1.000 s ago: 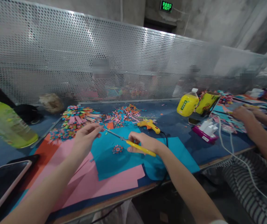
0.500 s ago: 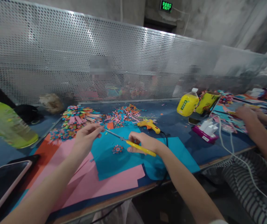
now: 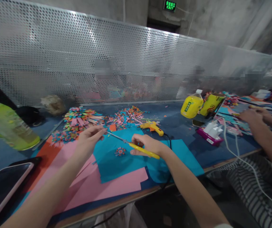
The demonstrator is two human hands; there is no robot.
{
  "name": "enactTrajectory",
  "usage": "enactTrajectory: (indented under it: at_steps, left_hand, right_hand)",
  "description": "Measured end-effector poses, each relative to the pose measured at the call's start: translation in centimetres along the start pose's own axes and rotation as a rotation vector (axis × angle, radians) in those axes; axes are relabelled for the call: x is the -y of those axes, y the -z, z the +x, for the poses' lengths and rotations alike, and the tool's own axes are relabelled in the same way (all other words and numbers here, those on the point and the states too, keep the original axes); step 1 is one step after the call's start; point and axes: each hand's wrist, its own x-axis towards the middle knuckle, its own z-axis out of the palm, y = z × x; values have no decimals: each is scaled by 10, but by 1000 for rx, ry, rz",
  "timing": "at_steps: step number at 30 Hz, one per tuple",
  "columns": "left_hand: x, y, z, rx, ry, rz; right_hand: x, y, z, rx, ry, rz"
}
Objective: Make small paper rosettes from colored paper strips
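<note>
My right hand point(image 3: 146, 145) is closed around the yellow handles of a pair of scissors point(image 3: 138, 148), whose blades point left. At the blade tips, my left hand point(image 3: 92, 136) pinches something too small to make out. Below the blades, a small paper flower point(image 3: 120, 151) in pink, orange and blue lies on a blue sheet point(image 3: 112, 172). Pink sheets point(image 3: 117, 186) lie under and in front of the blue one. A yellow glue gun point(image 3: 152, 128) rests just beyond my right hand, its black cord trailing right.
Fringed paper pieces point(image 3: 79, 118) and a heap of cut scraps point(image 3: 126, 116) lie behind. A green bottle point(image 3: 7, 123) and a phone point(image 3: 5, 183) are at left. On the right are a yellow bottle point(image 3: 191, 105), a purple power strip point(image 3: 208, 136) and another person's hands point(image 3: 252, 117).
My hands and the scissors hold almost the same pose. At the right, the other person's hand has shifted slightly.
</note>
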Motion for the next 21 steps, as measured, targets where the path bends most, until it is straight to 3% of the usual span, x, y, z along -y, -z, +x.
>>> enactTrajectory:
  at_steps: [21]
  left_hand:
    - [6,4,4,47,-23,0]
  right_hand:
    - [0,-1,0,-30,8,-17]
